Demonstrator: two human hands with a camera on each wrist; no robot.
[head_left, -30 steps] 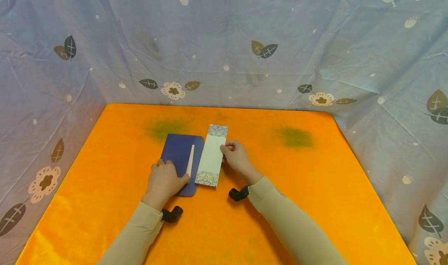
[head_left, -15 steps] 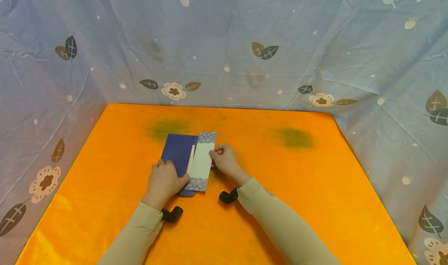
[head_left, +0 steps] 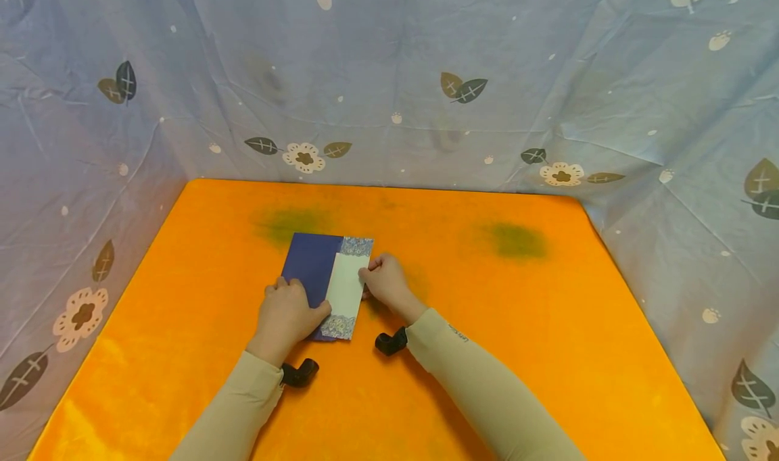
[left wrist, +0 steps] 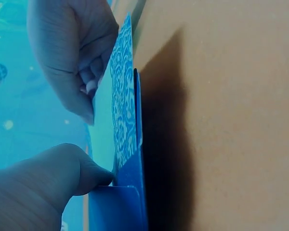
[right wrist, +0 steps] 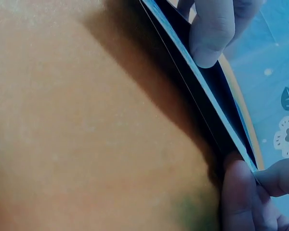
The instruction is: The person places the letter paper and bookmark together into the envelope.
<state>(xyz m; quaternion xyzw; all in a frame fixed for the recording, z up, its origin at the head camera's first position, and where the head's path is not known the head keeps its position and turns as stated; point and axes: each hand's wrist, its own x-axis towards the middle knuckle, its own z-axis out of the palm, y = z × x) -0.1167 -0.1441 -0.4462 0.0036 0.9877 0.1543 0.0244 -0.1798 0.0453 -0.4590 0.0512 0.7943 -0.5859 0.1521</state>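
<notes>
In the head view a dark blue envelope (head_left: 312,255) lies at the left of the table's middle, its opening facing right. My left hand (head_left: 287,318) grips its lower left part, the thumb at the edge of the opening. Between the thumb and fingers of my right hand (head_left: 389,282) is the right edge of a pale card (head_left: 345,286) with lace-patterned ends. The card's left part is tucked under the front layer of the envelope. The left wrist view shows the left thumb (left wrist: 79,171) on the front layer, beside the patterned end of the card (left wrist: 123,96).
An orange cloth (head_left: 517,353) with dark greenish patches covers the table. Grey-blue curtains (head_left: 389,76) with leaf and flower prints stand behind it and at both sides. A black wrist device (head_left: 299,373) sits at the left cuff, another black device (head_left: 391,341) at the right.
My right hand has moved left with the card, from beside the envelope to partly inside its opening, and slightly nearer me. The left hand and envelope have stayed in place.
</notes>
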